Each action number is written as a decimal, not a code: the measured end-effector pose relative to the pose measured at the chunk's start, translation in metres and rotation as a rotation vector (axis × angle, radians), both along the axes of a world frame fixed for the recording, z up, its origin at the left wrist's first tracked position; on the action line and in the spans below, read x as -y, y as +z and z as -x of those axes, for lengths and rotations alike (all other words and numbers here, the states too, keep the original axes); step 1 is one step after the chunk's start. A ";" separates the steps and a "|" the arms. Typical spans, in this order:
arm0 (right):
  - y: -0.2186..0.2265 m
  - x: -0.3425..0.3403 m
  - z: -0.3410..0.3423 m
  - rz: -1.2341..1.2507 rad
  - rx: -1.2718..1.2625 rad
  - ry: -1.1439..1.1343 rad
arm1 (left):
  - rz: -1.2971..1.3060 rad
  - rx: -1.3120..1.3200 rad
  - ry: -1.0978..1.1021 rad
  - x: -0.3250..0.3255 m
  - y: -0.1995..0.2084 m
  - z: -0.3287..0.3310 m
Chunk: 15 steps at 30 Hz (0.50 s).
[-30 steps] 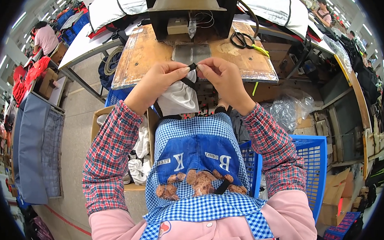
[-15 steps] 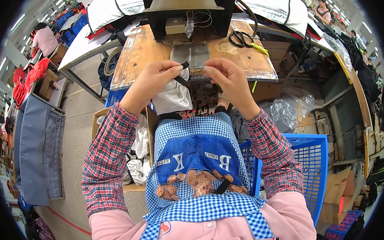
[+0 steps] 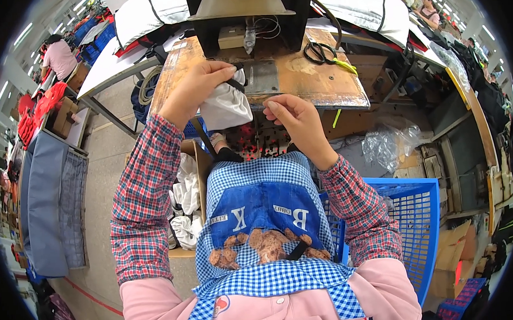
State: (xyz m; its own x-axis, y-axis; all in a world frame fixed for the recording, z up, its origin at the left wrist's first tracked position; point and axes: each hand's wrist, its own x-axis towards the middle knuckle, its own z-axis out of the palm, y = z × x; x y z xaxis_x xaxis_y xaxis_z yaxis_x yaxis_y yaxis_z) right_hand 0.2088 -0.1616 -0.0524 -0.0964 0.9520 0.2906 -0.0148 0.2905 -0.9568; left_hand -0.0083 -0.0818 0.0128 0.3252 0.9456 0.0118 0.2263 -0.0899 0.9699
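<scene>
My left hand (image 3: 199, 85) pinches the black-strapped top edge of a small white cloth bag (image 3: 227, 110). The bag hangs over the near edge of the wooden worktable (image 3: 175, 75), and a black strap (image 3: 236, 85) crosses its top. To the right and lower, my right hand (image 3: 296, 121) is held in the air with thumb and fingertips pressed together. Whatever may be between those fingertips is too small to make out. Beyond the bag, a metal plate (image 3: 262, 78) is set into the tabletop, below a machine with a cream hood (image 3: 241, 5).
Black-handled scissors (image 3: 319, 53) with a yellow-green part lie on the table's right side. A cardboard box (image 3: 202, 168) of white cloth pieces stands by my left leg, and a blue plastic crate (image 3: 433, 209) by my right. Clear plastic wrapping (image 3: 385, 148) lies under the table's right.
My left hand has moved up and away over the table with the white bag, which now shows more fully. My right hand has come lower and nearer, farther from the bag.
</scene>
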 end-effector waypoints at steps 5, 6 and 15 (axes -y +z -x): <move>-0.006 0.007 -0.015 0.018 -0.012 -0.008 | 0.072 0.049 0.070 -0.018 0.005 -0.005; -0.007 0.008 -0.017 0.021 -0.029 0.002 | 0.076 0.054 0.088 -0.018 0.007 -0.007; -0.016 0.007 -0.029 0.067 -0.035 -0.020 | 0.066 0.044 0.070 -0.034 0.005 -0.011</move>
State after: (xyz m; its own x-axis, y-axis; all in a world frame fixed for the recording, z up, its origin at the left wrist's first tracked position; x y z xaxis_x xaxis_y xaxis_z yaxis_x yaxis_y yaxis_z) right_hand 0.2379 -0.1690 -0.0689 -0.0684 0.9710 0.2293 -0.0433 0.2267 -0.9730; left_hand 0.0031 -0.0474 0.0180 0.2584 0.9653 -0.0382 0.1869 -0.0111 0.9823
